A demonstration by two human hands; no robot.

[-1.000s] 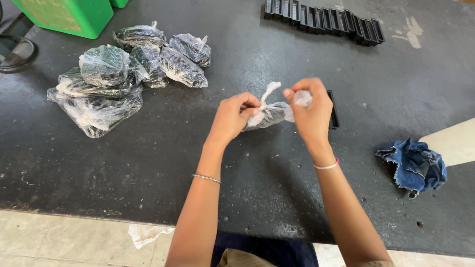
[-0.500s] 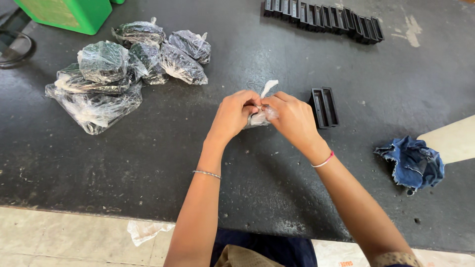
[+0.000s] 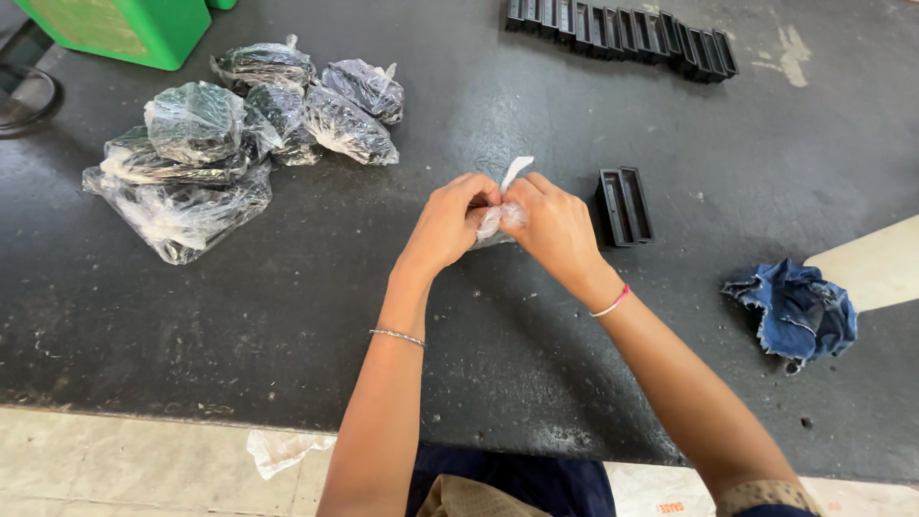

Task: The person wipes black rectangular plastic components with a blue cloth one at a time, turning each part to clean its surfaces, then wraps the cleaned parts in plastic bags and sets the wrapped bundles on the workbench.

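Both hands meet over the middle of the dark counter [image 3: 287, 316], working a small clear plastic bag [image 3: 498, 215] between them. The left hand [image 3: 448, 222] has its fingers [image 3: 477, 191] curled shut on the bag's left side, and the right hand [image 3: 553, 225] has its fingers [image 3: 522, 196] closed on the right side, so the two sets of knuckles nearly touch. A twisted tail of the plastic sticks up above the hands, and the rest of the bag is bunched between the palms; what it holds cannot be told. Just right of the right hand lie two black rectangular plastic parts [image 3: 625, 204], side by side and touching each other. Along the far edge of the counter runs a row of black parts [image 3: 622, 33] of the same kind, packed close. Toward the far left corner sits a heap of filled clear bags [image 3: 239, 134] with dark contents, next to a green bin [image 3: 120, 27]. Near the right edge lies a crumpled scrap of blue denim cloth [image 3: 795, 311], touching a pale board [image 3: 871, 268]. A silver bangle circles the left wrist and a pink-and-white band the right. Below the near edge, a scrap of clear plastic [image 3: 278, 448] lies on the pale floor.
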